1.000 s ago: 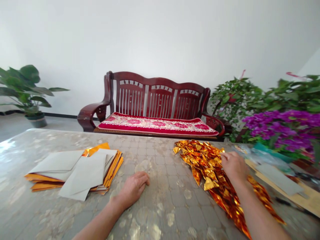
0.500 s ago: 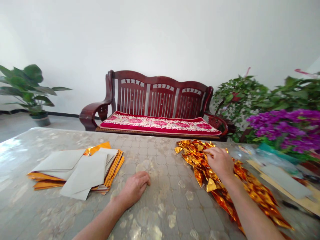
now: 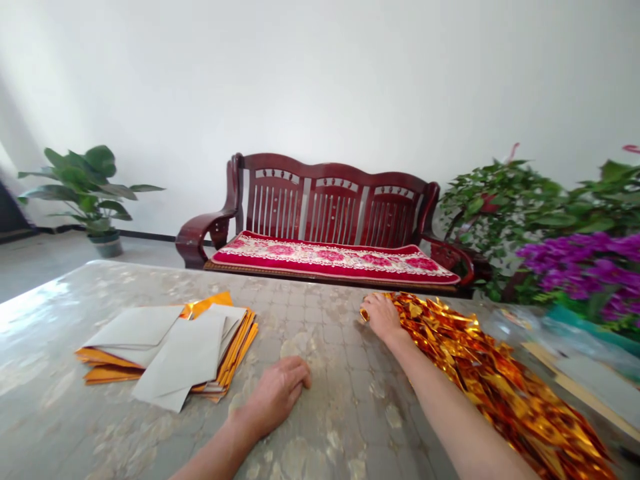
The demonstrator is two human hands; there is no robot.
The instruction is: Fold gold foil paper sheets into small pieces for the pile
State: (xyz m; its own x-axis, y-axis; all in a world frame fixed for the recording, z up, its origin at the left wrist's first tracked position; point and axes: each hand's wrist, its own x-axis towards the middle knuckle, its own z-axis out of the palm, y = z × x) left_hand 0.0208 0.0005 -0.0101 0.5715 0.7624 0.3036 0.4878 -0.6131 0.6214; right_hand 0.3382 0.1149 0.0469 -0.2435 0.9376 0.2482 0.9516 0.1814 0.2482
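My left hand (image 3: 284, 392) rests on the table with its fingers curled in and nothing visible in them. To its left lies a stack of paper sheets (image 3: 187, 353), pale grey on top, with orange-gold sides showing at the edges. At the far left end of a long heap of folded gold foil papers (image 3: 480, 360), my right hand (image 3: 381, 316) has its fingers bent round some of the pieces. A bit of gold shows beneath the fingertips; the rest is hidden by the hand. My right forearm runs along the near side of the heap.
The patterned table cover (image 3: 330, 407) lies under everything. Clear plastic bags (image 3: 530, 330) and a flat board (image 3: 585, 383) lie right of the heap. Purple flowers (image 3: 585, 270) stand at the right edge. Behind the table is a wooden bench (image 3: 335, 200).
My right hand has moved left from the top of the gold heap to its far left end. The heap looks more gathered. My left hand stays resting on the table; the view has shifted slightly.
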